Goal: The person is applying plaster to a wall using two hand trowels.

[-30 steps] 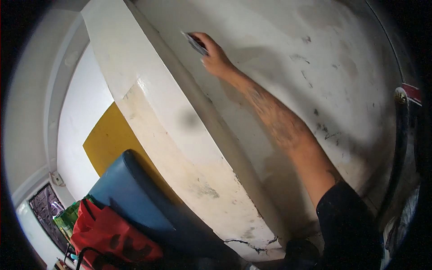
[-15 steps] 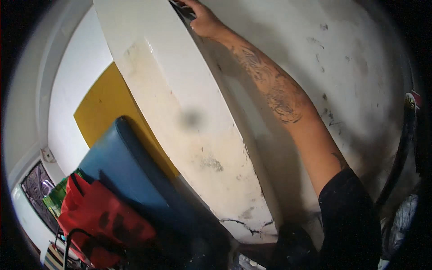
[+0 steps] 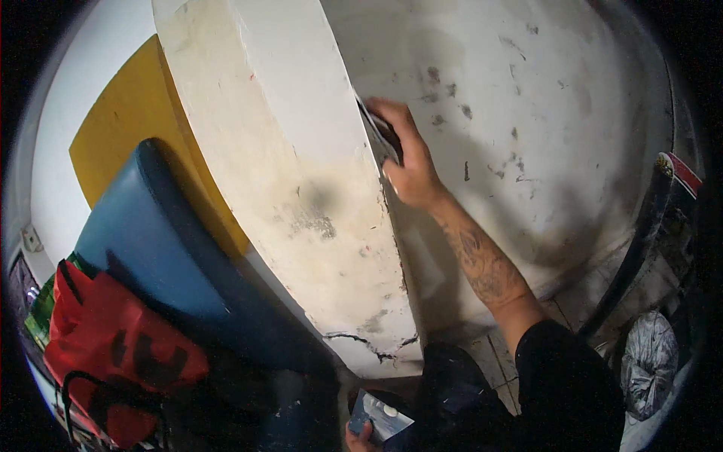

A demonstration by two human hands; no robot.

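My right hand is closed around a thin, flat spreader blade, partly hidden by my fingers. The blade lies against the right-hand edge of a white wall column. Rough beige patches, dark stains and chipped paint mark the column, and a crack runs across its foot. Low in the view my left hand grips a flat grey plate with a white dab of paste on it. Only a thumb and part of that hand show.
Left of the column, a blue padded board and a yellow panel lean. A red bag stands before them. On the right are a stained white wall, a dark curved pole, a silvery plastic bag and floor tiles.
My right hand has moved down the column's edge with the blade. The view has shifted downward and right, bringing my left hand and more of its plate into sight.
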